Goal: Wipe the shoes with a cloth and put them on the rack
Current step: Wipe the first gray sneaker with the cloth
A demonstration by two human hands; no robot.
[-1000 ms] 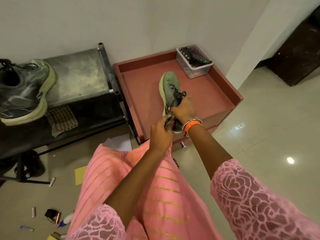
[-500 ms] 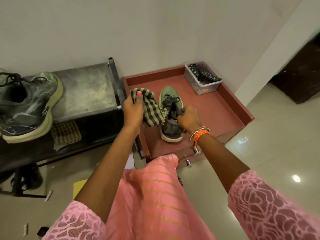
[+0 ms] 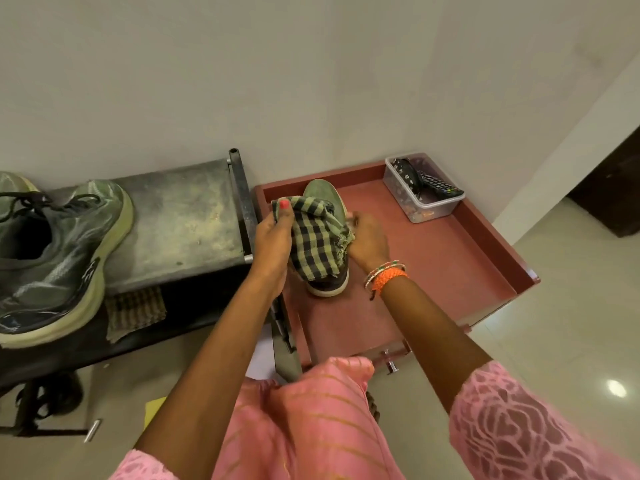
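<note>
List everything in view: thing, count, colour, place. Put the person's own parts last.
shoe being wiped: 1, green with pale sole, upright on the red tray table
checked cloth: 1, green and black, draped over that shoe
second shoe: 1, green with pale sole, on the rack's top shelf, left
rack: 1, dark metal, against the wall
folded cloth: 1, brownish check, on the rack's lower shelf
tray table: 1, red, right of the rack
plastic box: 1, clear, back corner of the tray table
remote control: 1, black, in the box
bangles: several, orange and white, right wrist
left hand: grips the checked cloth
right hand: on the shoe's side, grip partly hidden
</note>
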